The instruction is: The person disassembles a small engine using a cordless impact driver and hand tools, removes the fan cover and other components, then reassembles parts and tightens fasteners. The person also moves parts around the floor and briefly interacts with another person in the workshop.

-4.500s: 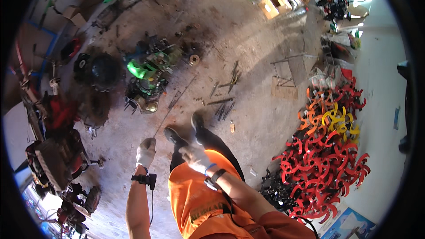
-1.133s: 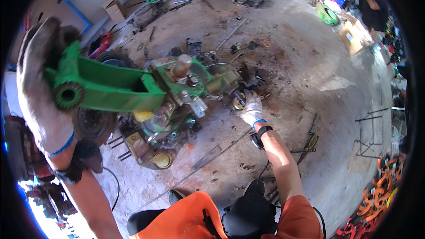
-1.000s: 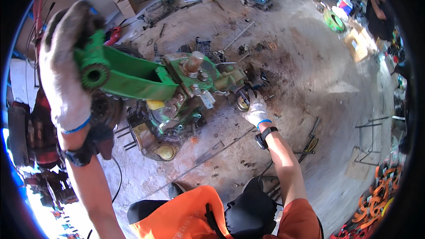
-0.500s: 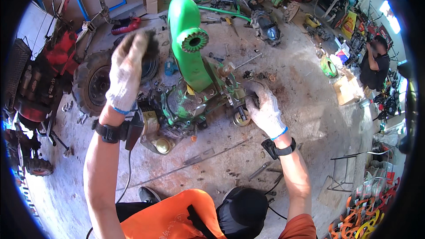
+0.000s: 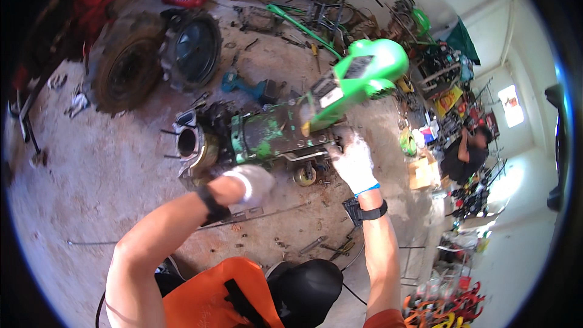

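Observation:
A greasy machine housing (image 5: 267, 132) with patches of green paint lies on the floor in front of me. From its right end a bright green curved arm (image 5: 346, 94) rises, slanting right and smeared by motion. My right hand (image 5: 352, 161), in a white knit glove, has its fingers curled on the housing's right end, just below the arm's base. Beside those fingers runs a silver rod (image 5: 305, 155). My left hand (image 5: 254, 184), also gloved, is blurred below the housing's near edge; its fingers cannot be made out. A round brass-coloured part (image 5: 305, 175) is near the right hand.
Large tyres (image 5: 124, 64) and a teal power tool (image 5: 249, 88) lie beyond the housing. An open cylinder part (image 5: 189, 143) joins its left end. Small bolts and a long thin rod (image 5: 91, 243) are on the concrete. Another person (image 5: 464, 155) crouches at the right among parts.
My left hand has come down from beside the green arm to the housing's near side. The green arm now slants right instead of standing up. My right hand stays at the housing's right end.

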`<action>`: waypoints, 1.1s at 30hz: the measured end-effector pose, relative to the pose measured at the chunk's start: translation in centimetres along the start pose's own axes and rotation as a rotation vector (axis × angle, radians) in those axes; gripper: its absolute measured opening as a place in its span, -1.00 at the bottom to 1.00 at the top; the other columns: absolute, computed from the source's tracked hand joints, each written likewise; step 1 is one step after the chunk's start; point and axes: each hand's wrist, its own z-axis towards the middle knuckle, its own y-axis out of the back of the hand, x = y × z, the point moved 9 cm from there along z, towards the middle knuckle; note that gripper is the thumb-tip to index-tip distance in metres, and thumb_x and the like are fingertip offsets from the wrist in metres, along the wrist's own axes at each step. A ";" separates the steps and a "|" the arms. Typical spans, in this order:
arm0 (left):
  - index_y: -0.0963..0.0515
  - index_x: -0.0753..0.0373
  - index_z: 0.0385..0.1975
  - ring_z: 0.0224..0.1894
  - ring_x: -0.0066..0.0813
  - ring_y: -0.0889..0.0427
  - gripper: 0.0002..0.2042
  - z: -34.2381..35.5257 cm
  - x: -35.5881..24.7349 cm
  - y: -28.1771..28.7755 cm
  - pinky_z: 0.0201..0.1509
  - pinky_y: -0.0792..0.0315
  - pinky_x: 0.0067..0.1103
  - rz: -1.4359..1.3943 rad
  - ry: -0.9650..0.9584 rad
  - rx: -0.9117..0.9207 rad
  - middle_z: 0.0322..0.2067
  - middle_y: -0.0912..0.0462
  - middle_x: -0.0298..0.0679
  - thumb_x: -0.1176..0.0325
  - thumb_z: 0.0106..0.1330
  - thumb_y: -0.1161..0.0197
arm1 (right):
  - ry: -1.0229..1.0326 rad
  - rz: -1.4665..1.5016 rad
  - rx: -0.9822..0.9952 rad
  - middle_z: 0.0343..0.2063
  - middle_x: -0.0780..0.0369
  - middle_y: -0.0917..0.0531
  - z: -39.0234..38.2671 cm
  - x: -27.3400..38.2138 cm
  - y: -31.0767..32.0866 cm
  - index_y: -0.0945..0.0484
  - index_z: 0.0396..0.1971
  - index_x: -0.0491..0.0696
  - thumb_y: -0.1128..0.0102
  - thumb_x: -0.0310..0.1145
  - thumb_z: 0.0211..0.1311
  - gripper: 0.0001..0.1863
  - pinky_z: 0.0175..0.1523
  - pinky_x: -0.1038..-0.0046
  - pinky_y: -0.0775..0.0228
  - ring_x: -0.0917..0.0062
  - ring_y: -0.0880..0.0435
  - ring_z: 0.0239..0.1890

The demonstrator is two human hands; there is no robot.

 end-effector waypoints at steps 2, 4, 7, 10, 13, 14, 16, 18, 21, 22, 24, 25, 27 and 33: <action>-0.81 0.31 -0.12 0.04 0.15 -0.80 -0.62 1.0 -0.9 -5.4 0.14 -0.63 -0.09 0.065 -0.103 0.109 -0.09 -0.85 0.07 0.11 0.34 -0.28 | 0.095 -0.020 -0.047 -0.13 0.00 -0.79 0.2 0.6 0.2 -0.70 0.01 -0.06 -0.53 -0.33 0.22 -0.63 0.08 0.06 -0.63 0.01 -0.78 -0.05; -0.83 0.30 -0.20 -0.04 0.15 -0.82 -0.69 1.9 -1.5 -9.2 0.05 -0.65 -0.10 0.072 -0.191 0.093 -0.15 -0.84 0.08 0.24 0.24 -0.30 | 0.105 -0.038 -0.017 -0.17 0.04 -0.79 0.2 0.5 0.1 -0.73 0.00 -0.05 -0.55 -0.31 0.20 -0.63 0.07 0.10 -0.63 0.06 -0.78 -0.09; -0.85 0.24 -0.17 -0.03 0.10 -0.85 -0.73 3.7 -0.4 -13.8 -0.01 -0.70 -0.12 0.263 -0.218 0.194 -0.10 -0.85 0.06 0.34 0.18 -0.36 | 0.177 -0.110 -0.027 -0.17 0.05 -0.80 0.3 1.3 0.6 -0.77 -0.04 -0.06 -0.57 -0.22 0.19 -0.62 0.08 0.10 -0.63 0.07 -0.78 -0.07; -0.82 0.33 -0.09 0.04 0.08 -0.85 -0.67 4.2 2.9 -17.1 0.08 -0.71 -0.19 0.186 -0.124 0.338 -0.05 -0.84 0.11 0.35 0.14 -0.45 | 0.048 -0.057 0.062 -0.07 0.04 -0.81 0.4 1.0 0.6 -0.76 0.01 -0.08 -0.59 -0.12 0.18 -0.52 0.17 0.11 -0.62 0.03 -0.77 0.04; -0.83 0.33 -0.15 -0.01 0.12 -0.85 -0.68 4.2 5.2 -19.9 0.04 -0.72 -0.20 0.189 -0.094 0.409 -0.09 -0.84 0.14 0.38 0.09 -0.46 | 0.033 -0.026 0.115 0.03 0.03 -0.80 0.1 1.2 1.5 -0.76 0.07 -0.06 -0.51 -0.08 0.25 -0.52 0.23 0.14 -0.62 0.05 -0.76 0.13; -0.83 0.34 -0.17 -0.02 0.13 -0.85 -0.69 4.3 5.9 -20.5 0.04 -0.72 -0.19 0.185 -0.086 0.411 -0.10 -0.83 0.15 0.39 0.08 -0.45 | 0.027 0.010 0.149 0.07 0.03 -0.80 0.0 1.1 1.7 -0.75 0.14 -0.05 -0.49 -0.05 0.29 -0.48 0.26 0.15 -0.61 0.06 -0.75 0.17; -0.83 0.34 -0.14 0.00 0.14 -0.84 -0.68 4.1 6.3 -21.8 0.10 -0.71 -0.18 0.260 -0.150 0.419 -0.08 -0.83 0.16 0.33 0.15 -0.44 | -0.019 0.080 0.204 0.16 0.01 -0.78 -1.4 -0.7 3.6 -0.71 0.25 -0.01 -0.45 0.00 0.37 -0.43 0.32 0.16 -0.58 0.07 -0.73 0.23; -0.81 0.35 -0.12 0.03 0.15 -0.83 -0.70 4.3 8.0 -22.4 0.13 -0.70 -0.14 0.238 -0.044 0.425 -0.05 -0.81 0.18 0.33 0.24 -0.34 | -0.096 0.085 0.284 0.18 0.02 -0.78 -3.3 -4.2 6.2 -0.69 0.30 0.06 -0.41 0.07 0.44 -0.43 0.34 0.17 -0.56 0.11 -0.74 0.25; -0.80 0.35 -0.16 0.02 0.21 -0.82 -0.70 4.3 8.8 -23.1 0.14 -0.68 -0.11 0.280 -0.074 0.472 -0.07 -0.80 0.23 0.31 0.26 -0.28 | -0.027 -0.244 0.256 0.02 0.04 -0.82 -7.9 -10.1 11.6 -0.69 0.29 0.09 -0.40 0.06 0.47 -0.46 0.22 0.23 -0.64 0.21 -0.81 0.08; -0.79 0.33 -0.15 0.01 0.20 -0.82 -0.70 4.3 8.9 -23.2 0.13 -0.68 -0.10 0.265 -0.076 0.471 -0.08 -0.80 0.23 0.29 0.28 -0.27 | -0.134 -0.163 0.364 0.02 0.05 -0.82 -10.5 -13.5 12.2 -0.68 0.30 0.09 -0.39 0.05 0.47 -0.47 0.21 0.21 -0.64 0.18 -0.80 0.07; -0.79 0.28 -0.13 0.00 0.19 -0.81 -0.70 4.3 8.9 -23.4 0.12 -0.68 -0.09 0.232 -0.086 0.463 -0.11 -0.80 0.21 0.24 0.31 -0.27 | -0.307 -0.203 0.484 0.03 0.06 -0.83 -17.4 -20.0 12.2 -0.72 0.22 0.00 -0.39 -0.04 0.49 -0.54 0.14 0.19 -0.66 0.18 -0.81 0.09; -0.78 0.26 -0.12 -0.01 0.18 -0.81 -0.70 4.2 8.6 -23.6 0.10 -0.67 -0.08 0.197 -0.110 0.461 -0.12 -0.81 0.19 0.22 0.33 -0.27 | -0.082 -0.234 0.398 0.03 0.05 -0.83 -20.6 -20.2 12.3 -0.73 0.19 -0.01 -0.35 -0.11 0.51 -0.59 0.11 0.16 -0.67 0.14 -0.82 0.06; -0.75 0.20 -0.02 -0.04 0.19 -0.80 -0.67 4.0 8.3 -24.2 0.08 -0.67 -0.08 0.191 -0.100 0.496 -0.14 -0.81 0.16 0.13 0.38 -0.29 | -0.316 -0.301 0.647 0.03 0.04 -0.83 -30.5 -26.2 7.8 -0.71 0.20 -0.03 -0.33 -0.13 0.50 -0.58 0.14 0.16 -0.67 0.11 -0.83 0.05; -0.73 0.18 0.05 -0.02 0.22 -0.78 -0.66 3.3 6.7 -23.4 0.10 -0.64 -0.05 0.199 0.028 0.497 -0.09 -0.80 0.15 0.13 0.44 -0.28 | -0.915 0.062 0.562 0.01 0.05 -0.83 -53.0 -29.9 -9.5 -0.75 0.16 -0.01 -0.35 -0.16 0.42 -0.59 0.18 0.18 -0.65 0.10 -0.82 0.05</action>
